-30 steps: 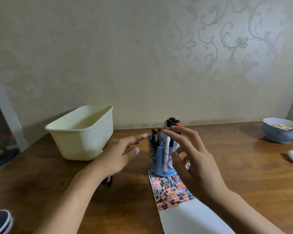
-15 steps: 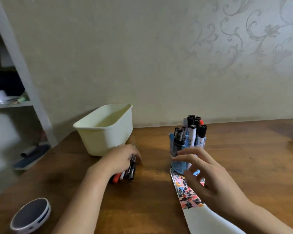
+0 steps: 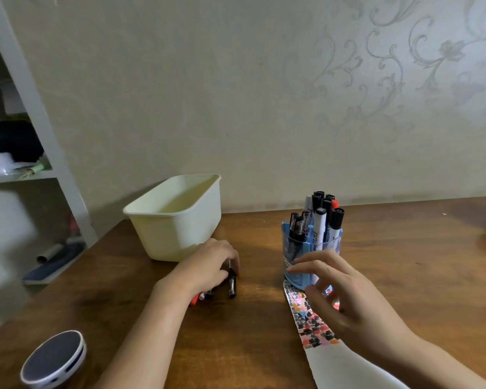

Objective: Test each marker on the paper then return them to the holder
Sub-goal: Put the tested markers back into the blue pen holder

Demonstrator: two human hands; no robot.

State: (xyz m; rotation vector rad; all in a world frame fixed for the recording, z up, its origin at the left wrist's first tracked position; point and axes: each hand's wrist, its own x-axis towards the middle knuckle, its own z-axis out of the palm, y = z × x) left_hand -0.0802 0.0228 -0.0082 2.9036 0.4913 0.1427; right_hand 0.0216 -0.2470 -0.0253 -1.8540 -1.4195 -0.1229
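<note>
Left hand [image 3: 208,265], fingers curled over a small cluster of loose black and red markers [image 3: 232,284] lying on the brown wooden table [image 3: 404,276], beside the cream plastic tub [image 3: 177,217]. Right hand [image 3: 345,293], fingers spread and holding nothing, above the white paper strip with colour swatches [image 3: 313,327], just before the blue plastic marker holder [image 3: 309,248], which stands upright, filled with markers.

cream tub [image 3: 180,217] on table [image 3: 404,262] | round speaker [image 3: 52,360] | shelf [image 3: 17,175]

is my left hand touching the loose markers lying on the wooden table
Touching. The head view shows the left hand lying over the loose markers, fingers curled onto the black one.
</note>
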